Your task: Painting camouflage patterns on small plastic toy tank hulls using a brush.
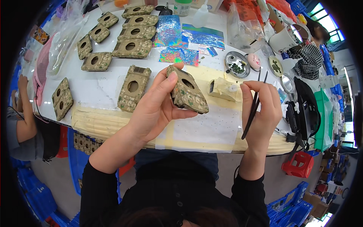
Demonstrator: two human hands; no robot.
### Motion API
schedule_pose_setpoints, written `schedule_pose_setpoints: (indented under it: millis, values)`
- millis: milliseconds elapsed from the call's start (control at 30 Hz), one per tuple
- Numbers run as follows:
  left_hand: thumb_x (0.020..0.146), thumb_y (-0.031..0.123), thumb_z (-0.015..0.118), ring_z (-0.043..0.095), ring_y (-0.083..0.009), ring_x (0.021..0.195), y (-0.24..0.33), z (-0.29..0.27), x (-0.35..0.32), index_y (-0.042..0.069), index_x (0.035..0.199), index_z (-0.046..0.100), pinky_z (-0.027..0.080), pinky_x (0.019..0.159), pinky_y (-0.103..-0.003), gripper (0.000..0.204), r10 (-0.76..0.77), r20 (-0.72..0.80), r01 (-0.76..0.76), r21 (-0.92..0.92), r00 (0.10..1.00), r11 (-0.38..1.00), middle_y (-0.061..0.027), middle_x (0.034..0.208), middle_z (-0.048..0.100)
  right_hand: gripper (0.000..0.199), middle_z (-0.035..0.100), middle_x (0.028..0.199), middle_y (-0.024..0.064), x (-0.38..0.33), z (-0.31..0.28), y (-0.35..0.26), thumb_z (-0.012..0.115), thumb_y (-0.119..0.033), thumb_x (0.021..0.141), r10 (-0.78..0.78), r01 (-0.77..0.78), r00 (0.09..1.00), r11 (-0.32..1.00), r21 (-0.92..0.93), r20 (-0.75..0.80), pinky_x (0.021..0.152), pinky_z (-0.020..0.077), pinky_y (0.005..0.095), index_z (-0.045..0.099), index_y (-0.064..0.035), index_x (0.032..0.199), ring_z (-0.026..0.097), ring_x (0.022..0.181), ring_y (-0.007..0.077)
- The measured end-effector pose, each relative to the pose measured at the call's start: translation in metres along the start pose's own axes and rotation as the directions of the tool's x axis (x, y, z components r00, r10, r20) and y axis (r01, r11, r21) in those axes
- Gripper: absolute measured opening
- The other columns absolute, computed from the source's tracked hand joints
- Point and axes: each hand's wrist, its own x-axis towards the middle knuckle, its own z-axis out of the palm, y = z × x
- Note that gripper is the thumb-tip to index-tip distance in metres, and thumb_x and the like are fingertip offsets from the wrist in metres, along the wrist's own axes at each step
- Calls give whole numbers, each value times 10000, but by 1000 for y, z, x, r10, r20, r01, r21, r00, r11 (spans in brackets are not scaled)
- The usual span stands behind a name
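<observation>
My left hand (153,100) is closed round a camouflage-painted model tank hull (188,90), tilted, with a round hole in its top. My right hand (264,102) grips black tweezers (252,115), their tips pointing up and away from me. Its thumb and forefinger meet by a thin whitish piece (234,87) that I cannot make out clearly. That piece touches or overlaps a block wrapped in cream tape (222,90). Left of my left hand another camouflage hull (132,87) lies on the table.
More hulls (132,48) lie at the far left. Shiny holographic sheets (177,56) are spread at the back. A round metal dish (237,64) holds small dark green parts. A black bag (308,106) is at the right. Another person's arm (24,106) shows at far left.
</observation>
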Motion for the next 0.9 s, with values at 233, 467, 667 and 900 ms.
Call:
schedule_pose_setpoints:
  millis: [233,467,667,900]
  values:
    - [977,361,357,634,-199,959,-2,2,0,129,1371,309,600,706,-329,459,-16,-52,13,-49,999,999,-82,1153,542,106,583,732,78,-5,1,-18,673,-19,791,75,-34,996,845,534,-55,588,406,249,600,-3,866,511,643,172]
    - [980,365,345,640,-200,941,-1,6,0,121,1370,306,600,700,-332,462,-23,-61,21,-31,998,999,-82,1140,551,70,604,756,61,-6,16,-30,611,-36,858,96,-106,994,724,682,53,557,382,224,550,-7,875,481,629,123]
    - [978,378,346,633,-199,961,-2,3,1,127,1375,302,599,700,-332,472,-27,-40,26,-38,999,999,-67,1148,545,160,494,862,100,-8,9,-29,445,-124,964,35,-183,969,761,622,243,683,550,284,457,35,952,650,735,194]
    - [974,395,351,629,-198,973,-1,6,1,133,1386,295,598,697,-321,491,-32,-57,31,-10,998,999,-62,1155,542,135,497,851,96,-8,9,-29,442,-99,961,47,-206,964,758,619,263,688,546,276,461,35,945,651,735,188]
